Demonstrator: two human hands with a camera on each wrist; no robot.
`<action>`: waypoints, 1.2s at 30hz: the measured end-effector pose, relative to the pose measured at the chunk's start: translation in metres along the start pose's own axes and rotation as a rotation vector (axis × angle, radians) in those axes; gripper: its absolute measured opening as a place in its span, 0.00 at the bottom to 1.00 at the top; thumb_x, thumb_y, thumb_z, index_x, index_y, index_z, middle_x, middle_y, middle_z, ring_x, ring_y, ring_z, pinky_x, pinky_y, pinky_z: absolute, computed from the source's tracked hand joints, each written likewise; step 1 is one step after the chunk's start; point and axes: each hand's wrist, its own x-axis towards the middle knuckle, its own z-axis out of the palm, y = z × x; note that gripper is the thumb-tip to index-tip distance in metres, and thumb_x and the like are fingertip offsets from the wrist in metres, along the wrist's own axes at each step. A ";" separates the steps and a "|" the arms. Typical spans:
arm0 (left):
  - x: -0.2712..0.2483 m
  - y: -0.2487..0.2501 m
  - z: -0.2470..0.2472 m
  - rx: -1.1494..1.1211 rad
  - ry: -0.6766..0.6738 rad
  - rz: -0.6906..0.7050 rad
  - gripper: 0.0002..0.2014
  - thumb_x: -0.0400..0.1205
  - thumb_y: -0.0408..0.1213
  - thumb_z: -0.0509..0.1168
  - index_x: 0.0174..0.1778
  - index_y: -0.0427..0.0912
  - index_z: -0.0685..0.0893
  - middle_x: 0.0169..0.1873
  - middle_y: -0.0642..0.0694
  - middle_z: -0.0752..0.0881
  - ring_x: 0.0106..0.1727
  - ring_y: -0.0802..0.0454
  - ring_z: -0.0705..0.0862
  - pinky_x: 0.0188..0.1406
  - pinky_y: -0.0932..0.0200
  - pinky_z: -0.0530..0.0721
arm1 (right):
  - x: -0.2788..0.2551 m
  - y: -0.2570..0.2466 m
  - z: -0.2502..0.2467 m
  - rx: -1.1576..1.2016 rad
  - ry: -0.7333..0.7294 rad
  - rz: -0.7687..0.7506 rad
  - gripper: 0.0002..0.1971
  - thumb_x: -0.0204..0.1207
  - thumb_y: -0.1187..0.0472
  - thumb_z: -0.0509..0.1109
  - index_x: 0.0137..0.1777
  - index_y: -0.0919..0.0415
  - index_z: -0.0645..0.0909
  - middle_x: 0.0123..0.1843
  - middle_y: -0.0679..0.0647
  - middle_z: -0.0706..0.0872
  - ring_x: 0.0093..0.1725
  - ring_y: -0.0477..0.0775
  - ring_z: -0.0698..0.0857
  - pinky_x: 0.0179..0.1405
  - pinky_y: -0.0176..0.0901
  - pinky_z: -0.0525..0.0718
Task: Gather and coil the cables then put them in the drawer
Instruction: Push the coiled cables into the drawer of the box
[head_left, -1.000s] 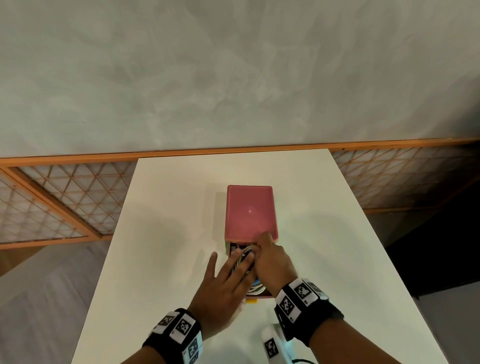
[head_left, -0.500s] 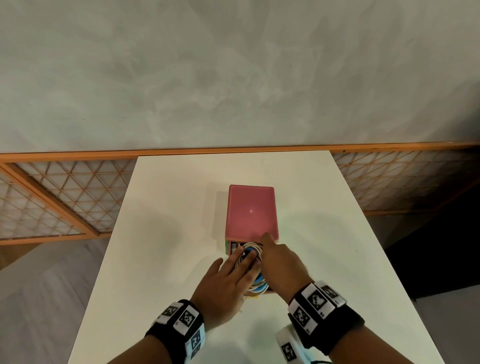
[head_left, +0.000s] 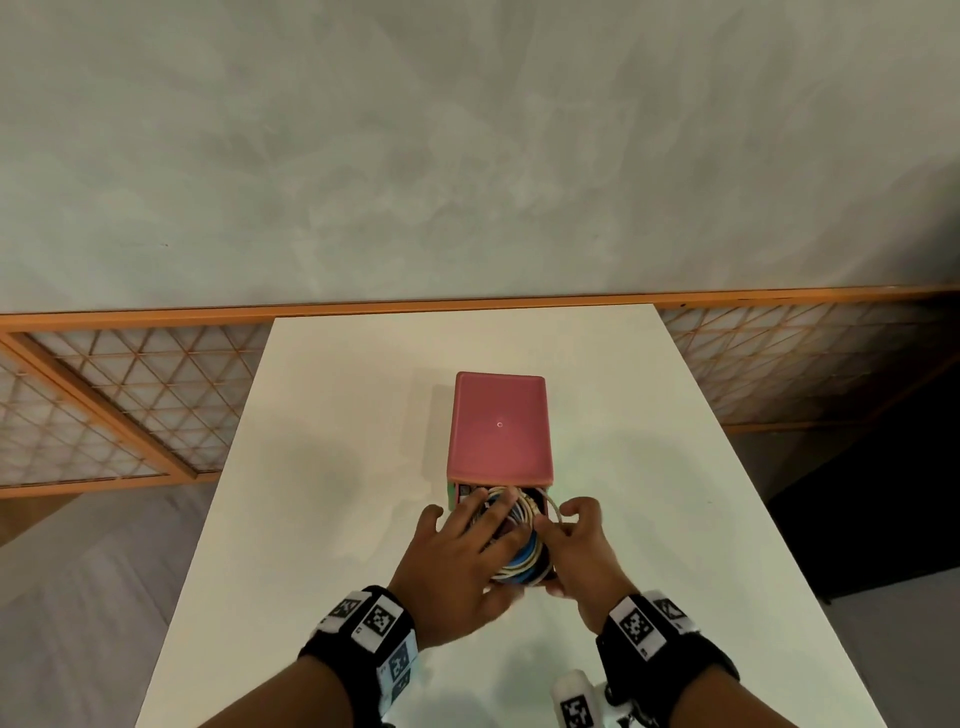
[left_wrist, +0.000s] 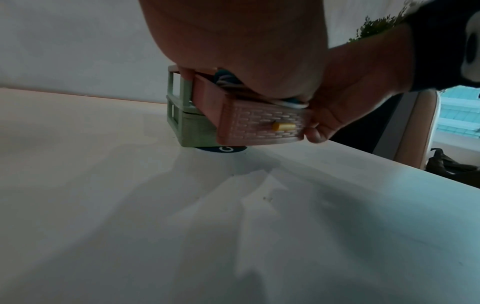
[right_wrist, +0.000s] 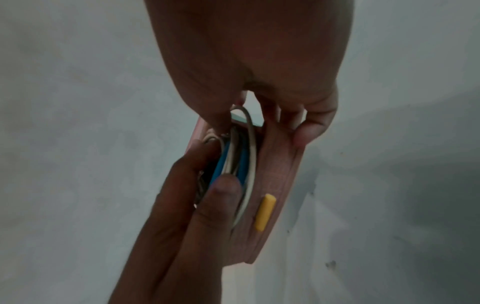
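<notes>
A small cabinet with a pink top (head_left: 498, 426) stands mid-table. Its pink drawer (left_wrist: 259, 125) with a yellow handle (left_wrist: 283, 126) is pulled out toward me. Coiled white, blue and black cables (head_left: 522, 558) fill it. My left hand (head_left: 467, 545) lies over the coils with straight fingers and presses them down. My right hand (head_left: 576, 540) curls round the drawer's right wall, its thumb outside. Its fingertips sit on a white cable loop (head_left: 555, 506) that sticks up at the drawer's back right.
The white table (head_left: 337, 467) runs to a grey wall with an orange lattice rail (head_left: 130, 405) behind it. A blue round pad (left_wrist: 221, 149) shows under the cabinet. Off the table's right edge stands a chair (left_wrist: 420, 127).
My right hand has slid off the top of the coils to the drawer's right wall and the stray white loop. More of the coils shows. The left hand still presses on them.
</notes>
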 end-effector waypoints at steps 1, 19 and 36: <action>0.004 0.001 -0.002 0.024 0.007 -0.006 0.27 0.81 0.59 0.58 0.76 0.56 0.73 0.81 0.48 0.72 0.79 0.39 0.73 0.58 0.35 0.79 | 0.001 0.000 0.000 0.025 -0.012 0.046 0.13 0.81 0.49 0.65 0.60 0.46 0.65 0.52 0.59 0.87 0.43 0.56 0.87 0.32 0.43 0.82; 0.000 -0.007 0.018 -0.026 -0.026 -0.016 0.35 0.85 0.66 0.47 0.85 0.52 0.61 0.86 0.38 0.60 0.86 0.34 0.57 0.80 0.32 0.62 | -0.007 0.025 -0.003 0.217 -0.107 -0.194 0.15 0.82 0.68 0.61 0.62 0.52 0.83 0.57 0.59 0.90 0.51 0.62 0.91 0.46 0.56 0.90; 0.003 -0.002 0.023 0.104 0.030 0.096 0.43 0.76 0.61 0.62 0.87 0.53 0.58 0.85 0.37 0.63 0.83 0.28 0.61 0.79 0.31 0.64 | 0.005 0.019 0.009 -0.155 0.113 -0.348 0.08 0.83 0.62 0.61 0.51 0.45 0.75 0.53 0.53 0.86 0.45 0.51 0.90 0.33 0.36 0.86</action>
